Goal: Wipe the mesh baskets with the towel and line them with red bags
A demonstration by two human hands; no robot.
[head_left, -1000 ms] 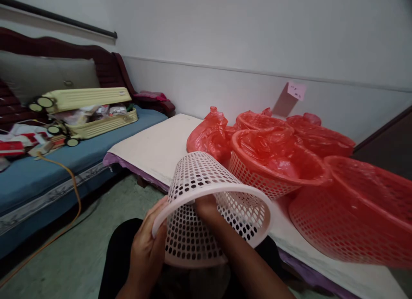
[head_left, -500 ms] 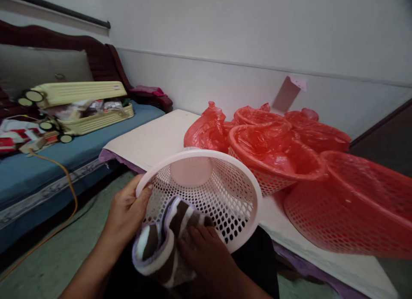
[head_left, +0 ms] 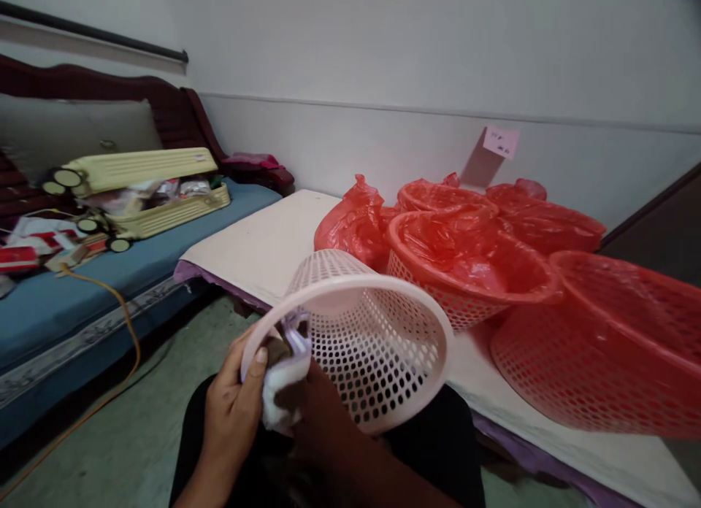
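Note:
A pale pink plastic basket (head_left: 377, 340) with a perforated wall lies tilted over my lap, its wide mouth facing me. My left hand (head_left: 238, 391) grips the left side of its rim, thumb at the inner edge and fingers round the outside. A brown-and-white striped cloth (head_left: 285, 387) with a lilac edge is bunched against that side of the rim. My right hand (head_left: 320, 406) is closed on the cloth just inside the basket mouth, close to my left thumb. Its fingers are dark and partly hidden by the cloth.
Several red baskets (head_left: 591, 362) lined with red plastic bags stand on a white board (head_left: 246, 238) at the right. On the blue sofa (head_left: 164, 260) an open yellow suitcase (head_left: 153, 165) lies full of things. An orange cord (head_left: 128, 325) trails to the floor.
My right hand has pushed the striped cloth from the basket's front opening to the left inner rim. My left hand has slid slightly lower, and the basket has turned so more of its outside shows.

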